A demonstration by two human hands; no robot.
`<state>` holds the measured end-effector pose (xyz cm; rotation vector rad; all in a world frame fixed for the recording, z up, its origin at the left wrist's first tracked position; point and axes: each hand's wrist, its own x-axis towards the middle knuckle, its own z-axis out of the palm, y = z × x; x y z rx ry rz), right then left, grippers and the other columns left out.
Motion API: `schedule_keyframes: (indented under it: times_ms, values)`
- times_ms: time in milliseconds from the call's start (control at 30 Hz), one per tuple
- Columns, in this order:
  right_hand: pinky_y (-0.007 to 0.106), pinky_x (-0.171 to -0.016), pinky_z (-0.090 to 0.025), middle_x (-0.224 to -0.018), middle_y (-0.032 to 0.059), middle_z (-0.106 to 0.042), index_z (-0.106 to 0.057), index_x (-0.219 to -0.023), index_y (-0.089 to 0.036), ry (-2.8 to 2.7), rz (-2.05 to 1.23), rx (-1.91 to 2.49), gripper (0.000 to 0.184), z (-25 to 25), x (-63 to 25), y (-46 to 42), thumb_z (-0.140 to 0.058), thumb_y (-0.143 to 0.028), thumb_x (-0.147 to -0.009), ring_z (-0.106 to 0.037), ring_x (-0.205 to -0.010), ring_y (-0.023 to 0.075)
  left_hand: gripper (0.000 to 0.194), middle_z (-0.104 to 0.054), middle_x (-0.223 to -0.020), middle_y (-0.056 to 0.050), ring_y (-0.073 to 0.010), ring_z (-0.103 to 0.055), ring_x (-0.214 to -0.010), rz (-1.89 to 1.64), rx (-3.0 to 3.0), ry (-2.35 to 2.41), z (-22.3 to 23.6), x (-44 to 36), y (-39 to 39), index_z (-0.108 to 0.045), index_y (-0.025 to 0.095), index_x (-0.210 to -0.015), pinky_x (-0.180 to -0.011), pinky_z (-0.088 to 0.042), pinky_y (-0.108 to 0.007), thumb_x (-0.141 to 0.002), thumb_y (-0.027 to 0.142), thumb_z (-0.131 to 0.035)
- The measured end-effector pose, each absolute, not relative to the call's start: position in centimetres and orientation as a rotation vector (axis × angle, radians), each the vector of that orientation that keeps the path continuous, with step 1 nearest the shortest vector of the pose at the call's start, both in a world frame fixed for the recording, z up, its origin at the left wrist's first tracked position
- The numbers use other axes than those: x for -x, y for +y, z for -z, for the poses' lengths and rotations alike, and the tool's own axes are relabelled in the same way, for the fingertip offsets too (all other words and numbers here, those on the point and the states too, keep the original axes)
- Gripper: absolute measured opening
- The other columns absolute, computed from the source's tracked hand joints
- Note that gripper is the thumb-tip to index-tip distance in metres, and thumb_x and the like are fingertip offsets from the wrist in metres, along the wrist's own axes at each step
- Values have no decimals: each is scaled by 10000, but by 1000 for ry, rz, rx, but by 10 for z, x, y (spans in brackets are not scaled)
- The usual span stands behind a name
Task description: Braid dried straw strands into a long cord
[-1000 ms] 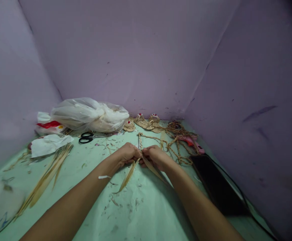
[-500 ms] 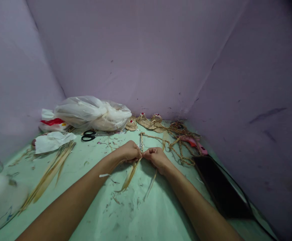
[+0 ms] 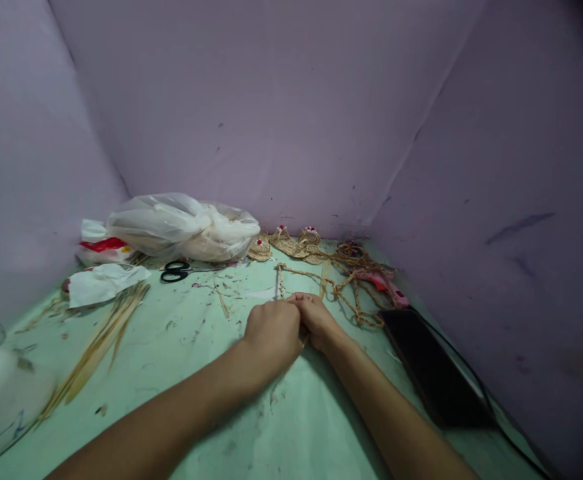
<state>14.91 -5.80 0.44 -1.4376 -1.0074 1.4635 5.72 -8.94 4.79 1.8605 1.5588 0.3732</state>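
Note:
A thin braid [image 3: 280,283] of dried, straw-like leaf strips runs away from my hands to a bend, where it joins a plaited cord trailing right. My left hand [image 3: 274,333] is closed in a fist at the braid's near end, its knuckles facing me. Close against it, partly behind, my right hand [image 3: 314,317] pinches at the same spot, fingers curled. The loose strip ends are almost entirely hidden by the hands.
Black-handled scissors [image 3: 175,271] lie left of a tied plastic bag [image 3: 181,227]. Small woven slippers [image 3: 289,245] with red beads rest by the wall. Loose strips [image 3: 99,347] and a white bowl [image 3: 6,400] are left. A tangled cord [image 3: 356,300] and a black flat object [image 3: 436,367] are right.
My left hand has moved right and toward me, up against the right hand. The strip ends that hung below the hands have gone from sight. The view shifted slightly.

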Motion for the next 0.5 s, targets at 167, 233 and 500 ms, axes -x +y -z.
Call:
schedule_keyframes:
  times_ms: [167,233,500]
  values:
    - [185,-364,-201,-387,-59,-430,-514,-538,-137,-1012,-1516,1354,31,-3,-154,-57,-502,-143,-510,-323,-349,45,33,-531,-528,-51,-170,-517,-585,-349,-2055,1536,-54,-48,-80,-599,135,-601,-541,-328,-237,-580,157,-584]
    - [191,-344,-133,-346,-75,-360,-496,-518,-143,-1043,-1553,1347,32,-3,-157,-56,-509,-164,-538,-244,-313,34,108,-495,-455,-26,-124,-460,-463,-343,-1940,1521,-61,-35,-64,-583,123,-554,-471,-301,-224,-617,207,-559]
    - [187,-340,-141,-374,-48,-438,-485,-516,-144,-1025,-1678,1255,98,-4,-161,-54,-537,-197,-581,-291,-310,34,175,-573,-562,-44,-12,-270,-296,-319,-1037,1296,-43,-20,-31,-600,73,-741,-312,-128,-159,-695,162,-457]
